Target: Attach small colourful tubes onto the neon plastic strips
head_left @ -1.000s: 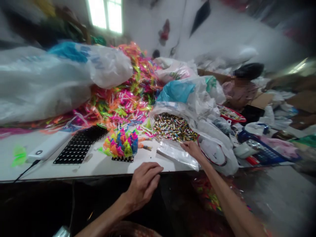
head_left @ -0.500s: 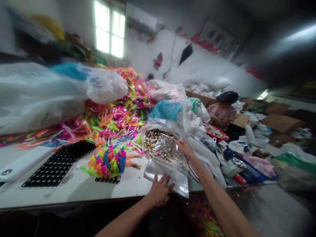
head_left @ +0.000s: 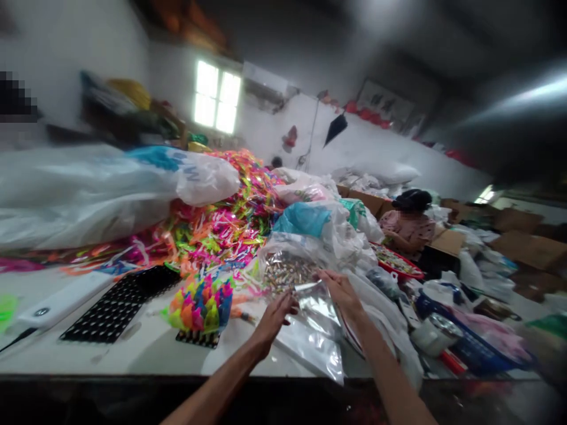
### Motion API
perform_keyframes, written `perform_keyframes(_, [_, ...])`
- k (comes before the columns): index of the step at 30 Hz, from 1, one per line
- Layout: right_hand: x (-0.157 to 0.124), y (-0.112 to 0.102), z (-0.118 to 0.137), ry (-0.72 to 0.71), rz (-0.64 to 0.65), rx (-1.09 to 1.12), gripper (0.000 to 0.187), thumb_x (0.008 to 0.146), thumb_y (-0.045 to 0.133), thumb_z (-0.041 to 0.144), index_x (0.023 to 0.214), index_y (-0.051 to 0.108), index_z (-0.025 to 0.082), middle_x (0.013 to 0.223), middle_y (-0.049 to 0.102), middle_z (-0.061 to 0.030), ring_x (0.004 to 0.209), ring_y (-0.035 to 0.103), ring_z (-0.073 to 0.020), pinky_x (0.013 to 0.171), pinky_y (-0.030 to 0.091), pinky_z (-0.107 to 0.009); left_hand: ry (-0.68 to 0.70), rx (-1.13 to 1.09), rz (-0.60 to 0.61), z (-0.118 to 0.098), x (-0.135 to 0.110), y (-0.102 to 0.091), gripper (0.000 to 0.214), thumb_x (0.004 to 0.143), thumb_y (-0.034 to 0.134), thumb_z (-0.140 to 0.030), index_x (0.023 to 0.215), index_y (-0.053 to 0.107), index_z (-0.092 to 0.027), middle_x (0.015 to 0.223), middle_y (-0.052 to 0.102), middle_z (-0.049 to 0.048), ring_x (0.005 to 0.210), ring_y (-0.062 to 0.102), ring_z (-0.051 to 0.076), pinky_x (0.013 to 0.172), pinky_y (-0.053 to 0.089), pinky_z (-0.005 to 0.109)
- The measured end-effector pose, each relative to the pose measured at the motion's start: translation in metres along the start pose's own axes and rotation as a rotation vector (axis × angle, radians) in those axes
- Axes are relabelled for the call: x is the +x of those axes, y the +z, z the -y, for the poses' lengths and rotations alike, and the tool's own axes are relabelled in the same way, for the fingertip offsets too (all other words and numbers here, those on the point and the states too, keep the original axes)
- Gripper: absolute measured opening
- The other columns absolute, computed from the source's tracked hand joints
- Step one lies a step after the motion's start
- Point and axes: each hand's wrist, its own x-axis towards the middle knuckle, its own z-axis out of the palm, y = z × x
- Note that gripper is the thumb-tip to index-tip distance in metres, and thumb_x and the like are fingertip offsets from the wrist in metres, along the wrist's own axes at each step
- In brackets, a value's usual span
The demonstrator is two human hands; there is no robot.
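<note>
My left hand (head_left: 277, 314) and my right hand (head_left: 339, 290) both grip the top edge of a clear plastic bag (head_left: 312, 330), which is lifted off the white table (head_left: 133, 354). The rest of the clear bags lie flat under it near the table edge. Just behind the hands an open white sack (head_left: 287, 268) holds many small metallic pieces. To the left, a cluster of small bright plastic toys (head_left: 201, 302) stands on a black grid tray (head_left: 197, 337).
A larger black grid tray (head_left: 119, 304) and a white power bank (head_left: 57, 301) lie at the left. A heap of neon plastic toys (head_left: 221, 218) and big plastic sacks (head_left: 88, 189) fill the back. A seated person (head_left: 410, 227) works at the right beside a red basin (head_left: 394, 262).
My left hand rose from the table edge to the clear bag. Both hands now hold its top and have lifted it. The view tilted upward.
</note>
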Motion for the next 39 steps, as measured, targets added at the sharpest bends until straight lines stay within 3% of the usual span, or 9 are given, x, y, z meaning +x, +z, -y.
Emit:
perform_keyframes(3, [-0.031,0.023,-0.013,-0.024,0.133,0.021,0.038,0.073,0.055,0.05,0.062,0.063,0.015,0.059,0.059,-0.0011,0.057,0.049,-0.0143,0.054,0.036,-0.024,-0.03,-0.152,-0.011,-0.02,0.007,-0.01,0.046,0.074,0.054,-0.05,0.101,0.055,-0.014,0.088,0.062,0.0089,0.071,0.059,0.016,0.057,0.041,0.024])
perform_keyframes(8, [-0.052,0.036,-0.02,-0.02,0.052,0.07,0.043,0.078,0.048,0.053,0.059,0.059,0.016,0.056,0.056,-0.0013,0.057,0.048,-0.0149,0.058,0.035,-0.026,-0.134,-0.23,-0.373,-0.006,-0.001,-0.013,0.046,0.062,0.066,-0.044,0.092,0.05,-0.013,0.078,0.055,0.0039,0.058,0.055,0.011,0.047,0.038,0.02])
perform_keyframes(12, [-0.058,0.037,-0.024,0.035,0.032,0.108,0.043,0.073,0.052,0.056,0.062,0.061,0.016,0.058,0.059,-0.0012,0.056,0.048,-0.0151,0.057,0.035,-0.026,-0.213,-0.277,-0.234,0.003,-0.013,-0.008,0.048,0.064,0.062,-0.052,0.089,0.051,-0.013,0.082,0.056,0.0052,0.064,0.056,0.012,0.051,0.04,0.021])
perform_keyframes(17, [-0.062,0.047,-0.032,0.092,0.035,0.234,0.036,0.073,0.056,0.05,0.077,0.065,0.016,0.066,0.062,-0.0012,0.059,0.05,-0.0143,0.059,0.038,-0.025,-0.265,-0.349,-0.082,-0.004,-0.018,-0.014,0.044,0.058,0.069,-0.043,0.086,0.056,-0.012,0.07,0.058,0.003,0.052,0.052,0.009,0.048,0.036,0.02])
perform_keyframes(21, [-0.069,0.057,-0.024,0.086,0.089,0.114,0.043,0.075,0.049,0.054,0.083,0.065,0.015,0.067,0.063,-0.0038,0.058,0.053,-0.0162,0.056,0.039,-0.027,-0.149,-0.197,-0.158,-0.007,-0.018,-0.023,0.038,0.057,0.069,-0.046,0.065,0.058,-0.011,0.054,0.051,-0.0008,0.043,0.044,0.007,0.044,0.032,0.021])
perform_keyframes(26, [-0.093,0.059,-0.004,0.027,-0.189,-0.288,0.043,0.068,0.056,0.054,0.092,0.061,0.019,0.076,0.062,-0.0055,0.064,0.055,-0.0194,0.059,0.042,-0.03,-0.036,-0.172,-0.251,-0.006,-0.012,-0.015,0.043,0.055,0.07,-0.049,0.047,0.045,-0.014,0.039,0.039,-0.0054,0.037,0.033,0.005,0.04,0.022,0.02])
perform_keyframes(31, [-0.119,0.063,-0.002,0.273,0.142,0.095,0.038,0.065,0.062,0.052,0.08,0.056,0.018,0.068,0.058,-0.0004,0.052,0.053,-0.0139,0.045,0.042,-0.025,-0.027,-0.202,-0.203,-0.009,-0.011,0.007,0.048,0.053,0.071,-0.051,0.047,0.039,-0.016,0.042,0.039,-0.0058,0.04,0.034,0.005,0.042,0.024,0.02])
perform_keyframes(36, [-0.123,0.051,-0.013,0.234,0.154,0.226,0.03,0.062,0.067,0.043,0.07,0.058,0.016,0.051,0.051,0.0039,0.042,0.042,-0.0086,0.04,0.036,-0.021,0.0,-0.036,-0.128,-0.022,-0.024,0.006,0.044,0.064,0.061,-0.051,0.045,0.04,-0.016,0.04,0.036,-0.0046,0.039,0.031,0.006,0.041,0.022,0.022])
perform_keyframes(39, [-0.101,0.033,-0.028,0.166,0.074,0.104,0.022,0.059,0.066,0.038,0.062,0.061,0.017,0.048,0.05,0.0029,0.042,0.041,-0.0102,0.038,0.031,-0.021,0.119,0.146,-0.178,-0.022,-0.034,-0.003,0.04,0.066,0.06,-0.039,0.043,0.037,-0.016,0.043,0.031,-0.0054,0.042,0.028,0.006,0.043,0.019,0.022])
